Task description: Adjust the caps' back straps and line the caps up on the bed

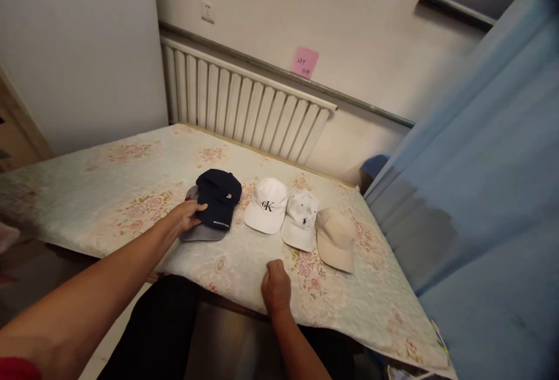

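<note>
Several caps lie in a row on the floral tablecloth point(131, 182). A navy cap point(219, 196) rests on top of a grey cap point(203, 232) at the left end. My left hand point(188, 215) reaches out and pinches the edge of the navy cap, thumb on top. To the right lie a white cap with a black logo point(266, 205), a second white cap point(301, 220) and a beige cap point(336, 238). My right hand point(276, 286) rests curled in a loose fist on the table's near edge, with nothing visible in it.
A white radiator point(244, 103) stands behind the table against the wall, with a pink sticky note point(304, 62) above it. A blue curtain point(484, 194) hangs close on the right. My dark-clothed lap point(161, 327) is below the near edge.
</note>
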`<state>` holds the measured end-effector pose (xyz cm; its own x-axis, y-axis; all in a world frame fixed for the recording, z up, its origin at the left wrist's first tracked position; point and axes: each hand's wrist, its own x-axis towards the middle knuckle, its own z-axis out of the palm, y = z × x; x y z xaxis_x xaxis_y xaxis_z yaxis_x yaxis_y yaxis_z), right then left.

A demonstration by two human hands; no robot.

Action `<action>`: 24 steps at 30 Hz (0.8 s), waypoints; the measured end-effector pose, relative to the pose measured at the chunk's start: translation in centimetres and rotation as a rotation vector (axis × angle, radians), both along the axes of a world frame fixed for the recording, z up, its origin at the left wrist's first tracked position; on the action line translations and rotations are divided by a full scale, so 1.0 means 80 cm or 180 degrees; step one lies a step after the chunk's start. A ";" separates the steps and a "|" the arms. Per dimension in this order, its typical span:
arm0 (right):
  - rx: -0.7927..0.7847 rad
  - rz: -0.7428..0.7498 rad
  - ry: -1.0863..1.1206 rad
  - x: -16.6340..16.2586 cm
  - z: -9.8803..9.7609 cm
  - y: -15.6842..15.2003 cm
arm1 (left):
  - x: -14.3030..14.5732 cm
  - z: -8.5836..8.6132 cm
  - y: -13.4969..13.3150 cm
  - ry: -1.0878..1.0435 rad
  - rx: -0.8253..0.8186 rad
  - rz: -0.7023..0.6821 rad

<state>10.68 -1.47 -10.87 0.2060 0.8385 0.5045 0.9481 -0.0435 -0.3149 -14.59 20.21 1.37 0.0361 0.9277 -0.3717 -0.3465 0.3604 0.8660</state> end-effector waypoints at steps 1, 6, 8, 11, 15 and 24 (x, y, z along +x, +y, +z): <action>0.0011 0.0001 -0.0001 0.000 0.000 0.000 | 0.003 0.000 -0.003 -0.0066 -0.0033 -0.0045; 0.0005 -0.0005 0.0029 -0.001 0.002 0.000 | 0.013 0.008 -0.027 -0.0419 0.0105 -0.0160; -0.0007 -0.0013 0.0071 -0.001 0.003 -0.001 | 0.016 0.016 -0.044 -0.0546 0.0215 -0.0242; 0.0031 0.0057 0.0329 -0.001 0.004 -0.002 | 0.021 0.026 -0.075 -0.0817 0.0461 -0.0485; 0.0270 0.0237 0.1768 0.002 0.007 -0.001 | 0.029 0.026 -0.125 -0.1142 0.0640 -0.0779; 0.0024 0.0437 0.3528 0.017 0.029 -0.010 | 0.049 -0.015 -0.230 -0.1610 0.0453 -0.1458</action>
<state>12.06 -2.30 -8.56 0.4509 0.8864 0.1045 0.1395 0.0457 -0.9892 -10.67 1.81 0.17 0.5720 0.8162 -0.0819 -0.5601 0.4615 0.6880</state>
